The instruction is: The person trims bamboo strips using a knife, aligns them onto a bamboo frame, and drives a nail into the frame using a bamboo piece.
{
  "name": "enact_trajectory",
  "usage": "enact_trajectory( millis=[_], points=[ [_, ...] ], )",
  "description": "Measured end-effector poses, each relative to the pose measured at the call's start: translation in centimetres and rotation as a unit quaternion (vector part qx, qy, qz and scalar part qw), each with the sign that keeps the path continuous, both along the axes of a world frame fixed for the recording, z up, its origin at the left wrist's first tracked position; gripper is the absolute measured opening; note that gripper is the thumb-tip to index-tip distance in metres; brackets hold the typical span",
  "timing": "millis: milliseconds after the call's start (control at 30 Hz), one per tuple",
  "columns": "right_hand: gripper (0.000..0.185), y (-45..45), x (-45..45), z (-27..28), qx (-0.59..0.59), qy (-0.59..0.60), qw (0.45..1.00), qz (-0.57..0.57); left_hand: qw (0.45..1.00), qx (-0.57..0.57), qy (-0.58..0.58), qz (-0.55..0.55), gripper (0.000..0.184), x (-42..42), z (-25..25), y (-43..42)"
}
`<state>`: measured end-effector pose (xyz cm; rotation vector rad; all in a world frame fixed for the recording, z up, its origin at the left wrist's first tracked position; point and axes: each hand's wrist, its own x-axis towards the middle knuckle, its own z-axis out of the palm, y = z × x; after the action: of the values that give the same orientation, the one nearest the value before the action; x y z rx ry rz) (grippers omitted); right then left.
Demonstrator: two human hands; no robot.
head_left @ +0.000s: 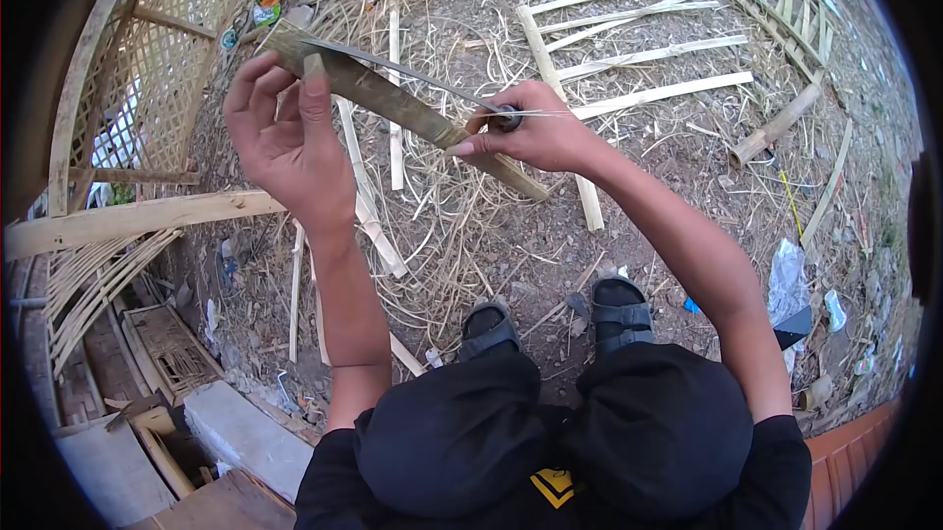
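A bamboo slat [388,98] slants across in front of me, its upper end pinched between the thumb and fingers of my left hand [295,137]. My right hand [540,132] is closed round the dark handle of a knife [413,72], and its thumb lies against the slat. The thin blade runs up and left along the slat, its tip close to my left thumb. Part of the handle is hidden in my right fist. A few fine pale strands stick out over the back of that hand.
Bamboo strips joined to a crosspiece [540,49] lie on the ground ahead, with a short bamboo tube [776,125] at right. A woven lattice panel [162,68] stands at upper left above a wooden beam [147,223]. Shavings and litter cover the ground round my sandals [621,314].
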<state>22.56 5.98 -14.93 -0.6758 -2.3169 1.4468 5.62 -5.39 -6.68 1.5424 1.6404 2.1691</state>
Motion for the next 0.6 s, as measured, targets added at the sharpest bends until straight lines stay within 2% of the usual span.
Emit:
enact_trajectory(
  millis=[33, 67, 167, 233, 267, 300, 333, 400, 433, 500, 600],
  points=[
    [0.033, -0.1, 0.2, 0.0, 0.001, -0.003, 1.000, -0.002, 0.999, 0.045, 0.015, 0.002, 0.044, 0.6, 0.1, 0.4],
    [0.034, -0.2, 0.4, 0.2, -0.001, 0.017, 1.000, 0.002, 0.999, 0.035, 0.005, 0.027, 0.035, 1.4, 0.8, 0.5],
    [0.037, -0.4, 0.8, 1.1, 0.011, 0.027, 1.000, -0.009, 1.000, 0.011, -0.005, 0.019, 0.029, 1.1, 2.5, 1.2],
    [0.039, -0.1, 1.7, 2.8, -0.085, -0.092, 0.989, -0.082, 0.999, 0.032, 0.005, 0.031, 0.032, -0.3, 2.8, 1.4],
    [0.041, 0.1, 2.6, 1.6, -0.108, -0.064, 0.985, -0.117, 0.999, 0.039, -0.002, 0.037, 0.031, -0.7, 3.7, 1.3],
    [0.040, 0.1, 3.6, 1.0, -0.160, -0.084, 0.968, -0.172, 0.998, 0.048, -0.008, 0.044, 0.029, -1.0, 4.3, 1.4],
    [0.040, 0.2, 4.8, 0.2, -0.153, -0.114, 0.961, -0.201, 0.997, 0.074, -0.013, 0.022, 0.029, -1.1, 4.6, 1.7],
    [0.039, -0.2, 6.5, -1.0, -0.136, -0.074, 0.940, -0.303, 0.999, 0.036, -0.016, 0.029, 0.027, -1.1, 3.7, 1.8],
    [0.039, -0.4, 6.8, -1.3, -0.134, -0.073, 0.941, -0.301, 0.999, -0.002, -0.020, 0.028, 0.026, -1.1, 3.0, 2.1],
    [0.037, -1.6, 7.4, 0.6, -0.119, 0.036, 0.924, -0.362, 0.999, 0.015, -0.041, -0.010, 0.024, -1.0, 1.8, 2.5],
    [0.030, -4.2, 6.4, 4.3, -0.026, 0.080, 0.954, -0.288, 0.999, 0.022, -0.041, 0.015, 0.023, -0.5, 1.8, 2.7]
  ],
)
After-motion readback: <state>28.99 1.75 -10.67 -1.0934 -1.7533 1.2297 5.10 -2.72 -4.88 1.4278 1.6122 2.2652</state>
